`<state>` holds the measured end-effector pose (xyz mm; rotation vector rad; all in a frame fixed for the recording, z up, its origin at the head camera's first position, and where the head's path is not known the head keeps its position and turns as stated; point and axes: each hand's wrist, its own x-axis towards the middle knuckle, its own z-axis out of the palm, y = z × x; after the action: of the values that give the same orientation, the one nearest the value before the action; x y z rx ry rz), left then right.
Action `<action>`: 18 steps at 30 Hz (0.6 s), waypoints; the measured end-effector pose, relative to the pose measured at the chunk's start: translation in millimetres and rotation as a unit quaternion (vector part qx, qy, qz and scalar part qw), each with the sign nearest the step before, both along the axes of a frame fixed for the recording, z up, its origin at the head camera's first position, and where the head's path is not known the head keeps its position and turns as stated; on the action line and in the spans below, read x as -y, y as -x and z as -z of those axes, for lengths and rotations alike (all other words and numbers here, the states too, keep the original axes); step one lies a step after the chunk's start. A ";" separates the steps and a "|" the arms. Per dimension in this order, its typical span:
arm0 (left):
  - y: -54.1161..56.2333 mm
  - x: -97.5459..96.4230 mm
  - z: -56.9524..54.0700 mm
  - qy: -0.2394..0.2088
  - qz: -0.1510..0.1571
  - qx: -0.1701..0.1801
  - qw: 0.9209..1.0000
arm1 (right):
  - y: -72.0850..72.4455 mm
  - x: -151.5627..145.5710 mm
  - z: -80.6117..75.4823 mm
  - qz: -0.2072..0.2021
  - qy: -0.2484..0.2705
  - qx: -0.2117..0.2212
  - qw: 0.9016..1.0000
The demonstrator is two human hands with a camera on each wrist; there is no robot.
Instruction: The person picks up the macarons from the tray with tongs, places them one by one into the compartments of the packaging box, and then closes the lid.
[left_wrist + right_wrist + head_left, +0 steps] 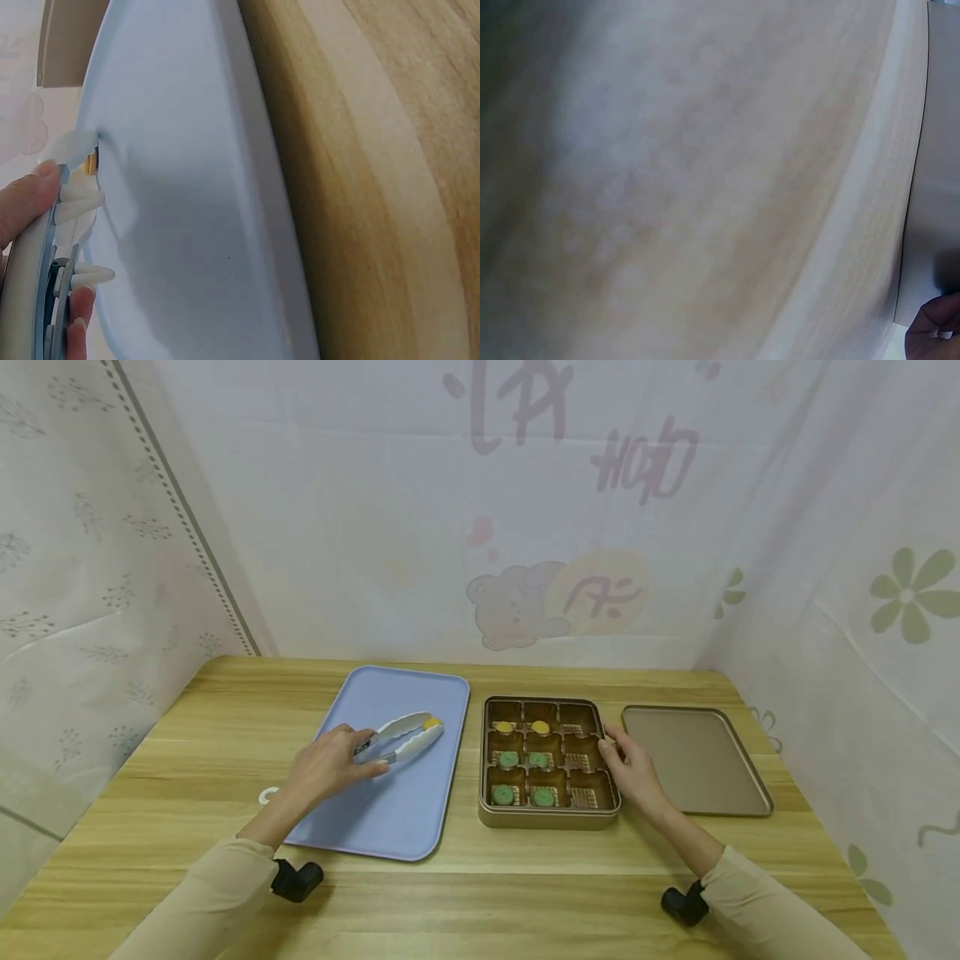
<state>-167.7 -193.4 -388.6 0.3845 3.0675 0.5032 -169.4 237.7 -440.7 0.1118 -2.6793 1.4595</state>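
Note:
My left hand (330, 766) grips a pair of white-and-grey tongs (416, 742) over a pale blue tray (397, 818). Between the tong tips is a small yellow round piece (431, 723), seen edge-on as a sliver in the left wrist view. My right hand (633, 768) holds the right side of a square bronze-coloured tin (547, 820), thumb at the rim and fingers along the wall. A brown divided insert fills the tin. Its left and middle columns hold yellow pieces (541, 727) at the back and green pieces (503, 795) in front; the right column's compartments are bare.
A flat bronze-coloured lid (693, 760) lies right of the tin, beside my right forearm. A small white ring (267, 795) shows at the tray's left edge. Everything stands on a wooden table (480, 902), with patterned cloth (360, 527) hanging behind it.

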 end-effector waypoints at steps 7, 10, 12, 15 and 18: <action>-2.1 -0.2 0.3 -0.003 -0.005 -0.001 1.000 | -0.2 0.7 -0.6 0.002 0.000 0.005 1.000; -3.4 -0.1 0.9 -0.008 -0.007 0.000 1.000 | -0.5 0.5 -0.4 0.003 0.000 0.008 1.000; -3.9 0.2 1.4 -0.013 -0.008 -0.004 1.000 | -0.5 0.1 -0.1 0.004 -0.001 0.008 1.000; -4.3 0.8 2.1 -0.021 -0.011 -0.009 1.000 | -0.2 -0.4 0.5 0.003 -0.002 0.002 1.000; -4.2 0.9 2.1 -0.032 -0.015 -0.011 0.999 | 0.3 -0.8 1.2 0.001 -0.001 -0.002 1.000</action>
<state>-163.6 -194.2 -390.7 0.3475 3.0885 0.6033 -169.7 238.5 -441.9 0.1116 -2.6774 1.4555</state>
